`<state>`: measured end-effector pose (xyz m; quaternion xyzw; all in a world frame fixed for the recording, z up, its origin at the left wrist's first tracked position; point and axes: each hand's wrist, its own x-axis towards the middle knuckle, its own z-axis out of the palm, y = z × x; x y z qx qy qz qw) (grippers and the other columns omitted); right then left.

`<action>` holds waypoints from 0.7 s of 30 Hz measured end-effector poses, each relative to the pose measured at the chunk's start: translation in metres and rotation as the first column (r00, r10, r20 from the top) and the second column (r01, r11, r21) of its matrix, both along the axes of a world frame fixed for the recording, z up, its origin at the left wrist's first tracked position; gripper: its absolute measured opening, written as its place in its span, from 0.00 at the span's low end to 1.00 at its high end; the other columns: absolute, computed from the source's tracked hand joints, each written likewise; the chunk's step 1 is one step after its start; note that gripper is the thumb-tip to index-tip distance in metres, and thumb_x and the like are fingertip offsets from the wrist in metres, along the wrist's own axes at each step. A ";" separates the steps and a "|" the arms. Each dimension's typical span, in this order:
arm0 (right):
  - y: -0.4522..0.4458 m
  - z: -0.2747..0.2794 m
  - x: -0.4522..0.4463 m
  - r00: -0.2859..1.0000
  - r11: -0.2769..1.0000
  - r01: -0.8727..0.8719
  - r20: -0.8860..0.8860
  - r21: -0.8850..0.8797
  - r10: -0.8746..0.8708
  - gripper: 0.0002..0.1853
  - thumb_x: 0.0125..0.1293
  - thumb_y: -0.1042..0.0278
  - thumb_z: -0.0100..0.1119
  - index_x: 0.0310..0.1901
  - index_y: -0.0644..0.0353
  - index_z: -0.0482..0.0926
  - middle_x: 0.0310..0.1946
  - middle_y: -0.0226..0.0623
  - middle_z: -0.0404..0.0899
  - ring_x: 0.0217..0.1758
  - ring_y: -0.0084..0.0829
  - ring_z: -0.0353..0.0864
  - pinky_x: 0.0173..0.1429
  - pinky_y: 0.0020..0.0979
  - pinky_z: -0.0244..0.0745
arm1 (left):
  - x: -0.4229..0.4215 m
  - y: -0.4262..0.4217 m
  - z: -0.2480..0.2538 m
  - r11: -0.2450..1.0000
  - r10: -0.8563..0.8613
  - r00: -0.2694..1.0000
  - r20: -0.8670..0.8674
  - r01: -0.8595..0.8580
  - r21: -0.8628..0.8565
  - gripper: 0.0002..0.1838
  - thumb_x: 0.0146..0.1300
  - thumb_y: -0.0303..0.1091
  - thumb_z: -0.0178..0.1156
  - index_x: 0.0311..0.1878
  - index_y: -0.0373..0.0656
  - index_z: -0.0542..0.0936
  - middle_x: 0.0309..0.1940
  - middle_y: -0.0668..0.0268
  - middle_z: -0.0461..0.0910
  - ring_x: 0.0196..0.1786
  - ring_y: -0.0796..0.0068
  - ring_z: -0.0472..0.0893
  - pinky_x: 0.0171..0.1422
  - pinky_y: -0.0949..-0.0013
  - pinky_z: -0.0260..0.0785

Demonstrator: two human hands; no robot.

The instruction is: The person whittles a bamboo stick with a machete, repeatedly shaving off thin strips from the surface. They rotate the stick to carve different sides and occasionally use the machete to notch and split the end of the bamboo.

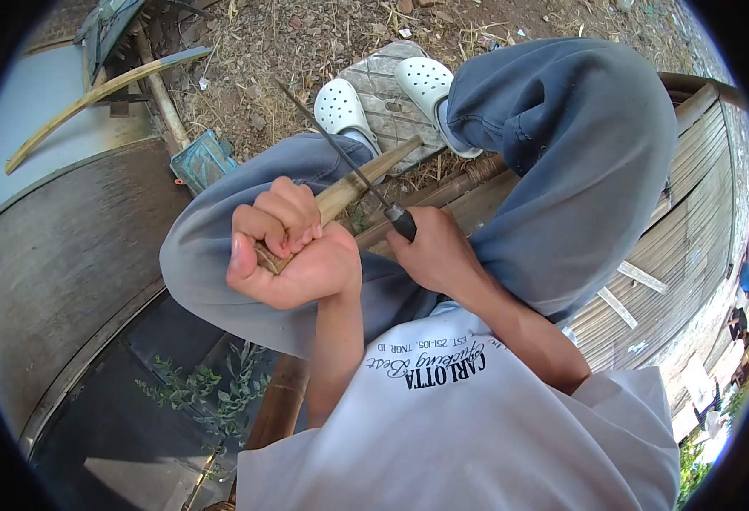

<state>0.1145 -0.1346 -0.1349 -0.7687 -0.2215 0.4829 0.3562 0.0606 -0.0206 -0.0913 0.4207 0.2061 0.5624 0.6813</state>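
Observation:
My left hand (pixel 293 247) is wrapped round the near end of a pale bamboo piece (pixel 338 198), which slants up and away to the right over my lap. In my right hand (pixel 434 251) is the black handle of a knife (pixel 401 221). Its long, thin, dark blade points up and to the left and crosses over the bamboo beyond my left fist. The blade appears to meet the bamboo near a dark mark, though I cannot tell how deep it sits. Most of the handle's rear is hidden in my palm.
Both knees are bent, and white clogs (pixel 341 106) rest around a weathered slab (pixel 383 64). A slatted bamboo surface (pixel 681 230) lies to the right. On the left are a curved wooden strip (pixel 93 95), a blue-green container (pixel 204 162), a brown panel (pixel 59 281) and a leafy plant (pixel 212 387).

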 end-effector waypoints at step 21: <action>-0.010 0.020 0.001 0.990 0.948 0.136 -0.018 0.287 -0.137 0.12 0.59 0.67 0.57 0.28 0.70 0.75 0.18 0.49 0.76 0.22 0.46 0.78 0.30 0.38 0.69 | 0.001 -0.004 -0.003 0.999 0.038 0.999 -0.025 -0.038 0.015 0.19 0.62 0.45 0.41 0.17 0.49 0.54 0.09 0.71 0.53 0.15 0.80 0.50 0.18 0.76 0.42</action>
